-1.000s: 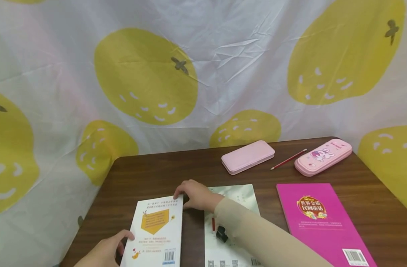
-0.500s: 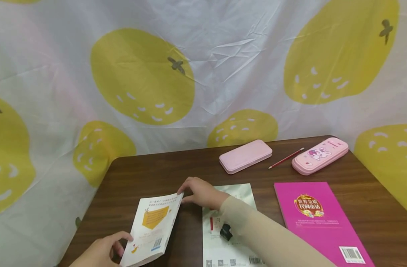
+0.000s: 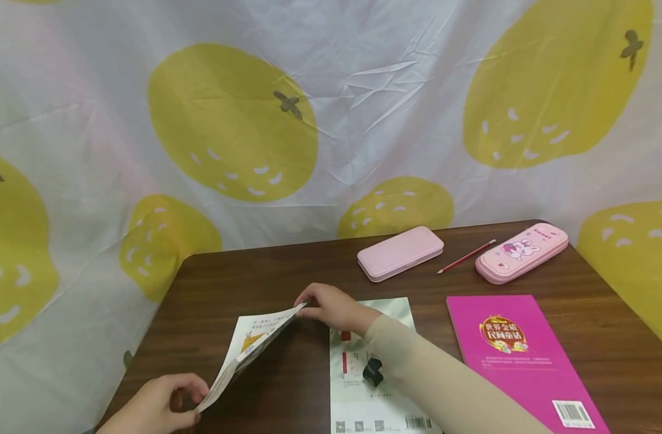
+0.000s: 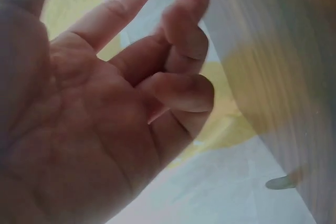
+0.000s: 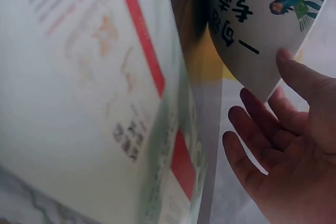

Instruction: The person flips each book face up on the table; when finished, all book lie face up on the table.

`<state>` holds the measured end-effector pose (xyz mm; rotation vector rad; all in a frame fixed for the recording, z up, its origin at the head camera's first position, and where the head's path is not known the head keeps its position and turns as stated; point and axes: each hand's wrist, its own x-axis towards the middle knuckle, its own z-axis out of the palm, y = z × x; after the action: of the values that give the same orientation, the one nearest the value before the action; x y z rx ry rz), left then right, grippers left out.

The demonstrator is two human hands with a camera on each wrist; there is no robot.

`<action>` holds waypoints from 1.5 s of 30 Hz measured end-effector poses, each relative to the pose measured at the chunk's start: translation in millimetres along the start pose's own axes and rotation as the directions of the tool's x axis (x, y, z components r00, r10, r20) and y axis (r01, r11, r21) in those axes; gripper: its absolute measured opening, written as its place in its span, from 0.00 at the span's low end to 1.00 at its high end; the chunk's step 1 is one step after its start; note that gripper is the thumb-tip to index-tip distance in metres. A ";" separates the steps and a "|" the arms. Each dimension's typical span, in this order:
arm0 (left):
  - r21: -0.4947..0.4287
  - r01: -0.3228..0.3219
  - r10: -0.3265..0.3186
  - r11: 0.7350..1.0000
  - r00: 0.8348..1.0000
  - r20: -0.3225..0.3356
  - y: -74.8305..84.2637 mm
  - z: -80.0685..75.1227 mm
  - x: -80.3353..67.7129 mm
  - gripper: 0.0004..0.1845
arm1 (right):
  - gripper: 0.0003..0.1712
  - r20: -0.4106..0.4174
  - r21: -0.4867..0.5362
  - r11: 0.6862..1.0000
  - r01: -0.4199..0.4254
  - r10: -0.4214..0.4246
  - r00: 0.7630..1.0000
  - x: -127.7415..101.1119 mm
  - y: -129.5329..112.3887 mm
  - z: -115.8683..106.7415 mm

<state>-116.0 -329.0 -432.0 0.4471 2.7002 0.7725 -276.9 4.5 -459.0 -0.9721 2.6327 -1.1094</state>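
From the head view the white paperback stands tilted up off the dark wood-grain worktop, its yellow-printed back cover half turned away and its long axis running from the near left edge toward the middle. The left hand grips its near corner with curled fingers, and the right hand pinches the far corner. The right wrist view shows what the head view hides: the paperback's front cover, smooth white card with bold black characters and a small coloured drawing, curving over the right hand's fingers, with the pale green booklet and its red stripe lying flat beside it. The left wrist view shows only the left hand's palm, two fingers bent inward, and blurred wood grain. On the worktop the green booklet lies under the right forearm; a glossy magenta book lies to the right, well apart.
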 end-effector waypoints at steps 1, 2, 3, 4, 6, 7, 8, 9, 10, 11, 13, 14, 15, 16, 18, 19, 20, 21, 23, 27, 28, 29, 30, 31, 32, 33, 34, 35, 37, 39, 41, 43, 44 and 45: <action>-0.003 -0.005 0.005 1.000 1.000 -0.013 0.1 -1.6 -0.1 0.11 | 0.13 -0.012 0.007 1.000 -0.006 0.006 1.000 0.1 -0.6 -0.8; -0.008 -0.004 0.004 1.000 1.000 -0.023 0.4 -3.2 -0.2 0.10 | 0.13 -0.024 0.019 1.000 -0.011 0.011 1.000 0.2 -1.4 -1.8; -0.014 0.011 -0.011 1.000 0.999 -0.031 0.8 -4.8 -0.4 0.10 | 0.13 -0.036 0.031 0.999 -0.013 0.014 0.999 0.3 -2.3 -3.0; -0.015 0.027 -0.027 1.000 0.999 -0.046 1.1 -6.3 -0.4 0.09 | 0.12 -0.051 0.047 0.999 -0.011 0.013 0.999 0.5 -2.9 -4.2; 0.003 0.075 -0.075 0.997 0.993 -0.094 2.7 -8.7 -0.3 0.08 | 0.11 -0.083 0.085 0.996 0.002 0.005 0.997 1.2 -3.5 -6.9; 0.007 0.103 -0.102 0.995 0.988 -0.117 3.9 -9.5 -0.2 0.08 | 0.10 -0.100 0.109 0.994 0.014 -0.003 0.995 1.3 -3.8 -8.4; 0.011 0.129 -0.126 0.992 0.982 -0.143 5.5 -10.1 -0.1 0.07 | 0.09 -0.113 0.137 0.990 0.024 -0.008 0.994 1.4 -4.3 -10.1; 0.013 0.152 -0.148 0.988 0.973 -0.176 7.3 -10.4 0.1 0.06 | 0.09 -0.125 0.167 0.985 0.035 -0.014 0.992 1.7 -4.1 -11.8; 0.012 0.175 -0.169 0.984 0.962 -0.214 9.2 -10.5 0.4 0.05 | 0.08 -0.135 0.202 0.979 0.043 -0.015 0.991 2.0 -4.0 -13.5; 0.013 0.186 -0.176 0.982 0.949 -0.260 11.0 -10.2 0.5 0.05 | 0.08 -0.145 0.233 0.971 0.051 -0.017 0.989 2.5 -3.6 -15.0; 0.006 0.182 -0.169 0.983 0.922 -0.348 14.3 -9.3 0.4 0.04 | 0.07 -0.159 0.288 0.956 0.058 -0.012 0.987 2.9 -3.5 -18.6; 0.009 0.168 -0.150 0.986 0.903 -0.403 15.7 -8.6 0.6 0.04 | 0.07 -0.166 0.307 0.950 0.062 -0.010 0.986 3.3 -3.4 -20.3; 0.014 0.150 -0.128 0.989 0.881 -0.455 17.1 -8.0 0.6 0.04 | 0.07 -0.174 0.319 0.946 0.063 -0.007 0.985 3.7 -3.5 -21.8; 0.019 0.132 -0.104 0.991 0.858 -0.504 18.5 -7.7 0.7 0.05 | 0.07 -0.181 0.330 0.942 0.062 -0.001 0.984 3.8 -3.6 -23.4; 0.022 0.097 -0.067 0.995 0.815 -0.576 21.3 -7.2 1.1 0.06 | 0.08 -0.194 0.339 0.939 0.063 0.004 0.981 3.9 -4.2 -26.2; 0.016 0.084 -0.058 0.996 0.798 -0.600 22.8 -7.3 1.6 0.06 | 0.08 -0.199 0.342 0.937 0.064 0.006 0.980 3.6 -4.5 -27.1; 0.012 0.081 -0.056 0.997 0.784 -0.619 24.1 -7.3 2.1 0.06 | 0.08 -0.203 0.347 0.936 0.063 0.009 0.979 3.3 -4.9 -28.0; 0.000 0.080 -0.062 0.997 0.773 -0.631 25.4 -7.8 2.5 0.05 | 0.08 -0.205 0.350 0.935 0.059 0.015 0.979 2.9 -5.4 -28.6; -0.015 0.097 -0.084 0.995 0.762 -0.642 26.8 -8.3 3.6 0.04 | 0.07 -0.210 0.351 0.935 0.046 0.031 0.977 2.0 -6.4 -29.5; -0.032 0.126 -0.115 0.992 0.745 -0.657 27.1 -9.5 6.6 0.04 | 0.07 -0.226 0.317 0.949 0.004 0.072 0.972 0.6 -8.0 -29.7; -0.028 0.133 -0.118 0.991 0.741 -0.661 26.7 -9.2 7.3 0.04 | 0.07 -0.229 0.302 0.953 -0.008 0.081 0.970 0.6 -8.2 -29.4; -0.033 0.130 -0.119 0.991 0.736 -0.666 26.2 -8.8 8.2 0.05 | 0.08 -0.230 0.288 0.957 -0.015 0.085 0.969 0.6 -8.2 -28.9; -0.039 0.120 -0.115 0.992 0.733 -0.670 25.6 -8.5 8.8 0.06 | 0.08 -0.230 0.272 0.962 -0.022 0.087 0.969 0.7 -7.9 -28.1; -0.043 0.109 -0.109 0.993 0.730 -0.675 24.7 -8.0 9.2 0.08 | 0.08 -0.226 0.257 0.966 -0.025 0.086 0.970 0.9 -7.9 -27.3; -0.045 0.096 -0.100 0.994 0.726 -0.681 23.7 -7.4 9.5 0.11 | 0.09 -0.217 0.244 0.969 -0.032 0.087 0.972 1.2 -7.6 -26.2; -0.046 0.081 -0.091 0.996 0.724 -0.684 22.3 -6.5 9.7 0.13 | 0.10 -0.206 0.234 0.972 -0.032 0.082 0.975 1.3 -7.1 -25.1; -0.047 0.067 -0.081 0.997 0.721 -0.688 20.9 -5.6 9.7 0.15 | 0.11 -0.193 0.227 0.974 -0.025 0.071 0.979 1.4 -6.5 -24.0; -0.042 0.052 -0.066 0.998 0.719 -0.692 19.6 -5.2 9.8 0.18 | 0.13 -0.179 0.218 0.976 -0.018 0.058 0.982 1.5 -5.8 -22.9; -0.019 0.044 -0.045 0.999 0.720 -0.693 16.8 -5.0 10.0 0.19 | 0.17 -0.155 0.204 0.979 -0.003 0.035 0.987 1.6 -4.4 -20.9; 0.011 0.051 -0.030 0.999 0.729 -0.684 13.3 -4.8 10.5 0.18 | 0.20 -0.139 0.182 0.983 0.018 0.008 0.990 2.1 -2.9 -18.6; 0.045 0.074 -0.026 0.996 0.754 -0.656 10.1 -4.6 11.3 0.15 | 0.21 -0.129 0.157 0.987 0.032 -0.012 0.992 3.0 -1.4 -16.6; 0.071 0.103 -0.038 0.992 0.789 -0.614 6.3 -3.4 12.8 0.12 | 0.21 -0.112 0.127 0.991 0.031 -0.016 0.994 3.7 -0.3 -14.6; 0.081 0.115 -0.046 0.990 0.806 -0.590 4.4 -2.4 13.5 0.12 | 0.22 -0.099 0.110 0.994 0.027 -0.016 0.995 4.0 0.3 -13.4; 0.085 0.129 -0.060 0.988 0.826 -0.561 2.6 -1.4 14.3 0.12 | 0.22 -0.082 0.091 0.996 0.019 -0.011 0.997 4.3 1.0 -12.1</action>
<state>-128.9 -322.2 -432.3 0.1111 3.2970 0.8153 -285.0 9.6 -450.4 -0.9498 2.6149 -1.2871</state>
